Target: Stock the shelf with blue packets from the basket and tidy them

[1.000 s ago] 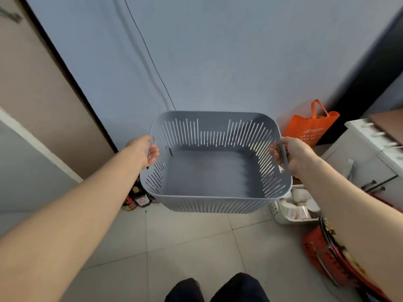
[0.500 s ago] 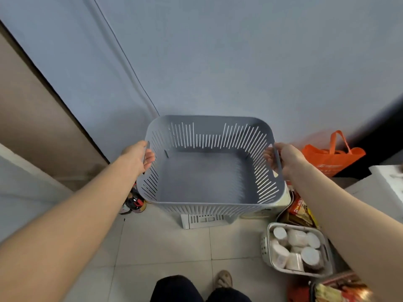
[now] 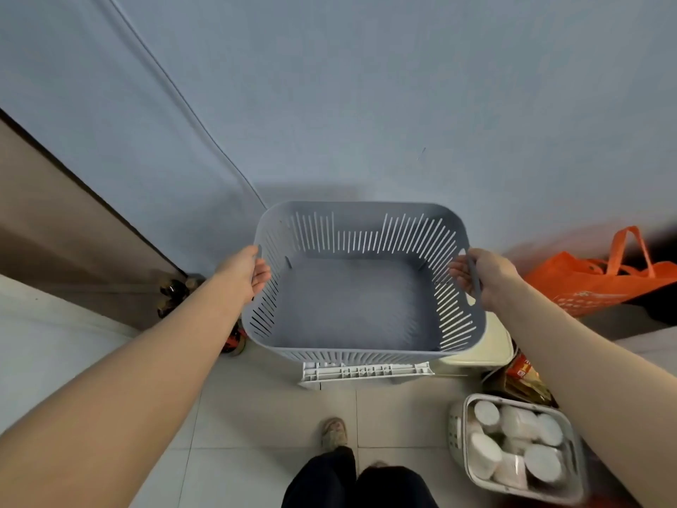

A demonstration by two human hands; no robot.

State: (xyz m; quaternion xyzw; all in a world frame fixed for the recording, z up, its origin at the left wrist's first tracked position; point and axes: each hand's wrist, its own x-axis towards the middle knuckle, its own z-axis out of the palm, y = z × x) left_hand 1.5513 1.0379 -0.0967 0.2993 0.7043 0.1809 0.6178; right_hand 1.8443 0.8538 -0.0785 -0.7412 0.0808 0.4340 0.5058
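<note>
By the door at my far left a few dark bottles (image 3: 176,291) stand on the floor. My left hand (image 3: 241,273) has its grip wrapped on the left rim of the grey basket (image 3: 351,298), fingers inside the wall. The basket hangs level in front of me above the floor tiles. Its long axis runs across me from one grip to the other, so neither hand is nearer. It is empty: I see no blue packet in it, and no shelf in view. Straight beneath its near edge lies a white plastic frame (image 3: 366,372). My right hand (image 3: 487,278) clasps the right handle bar. Beyond it sits an orange bag (image 3: 600,284), and lower right a white tub (image 3: 456,430) of pale rolls. I reckon any setting down goes straight down, both grips lowering together
</note>
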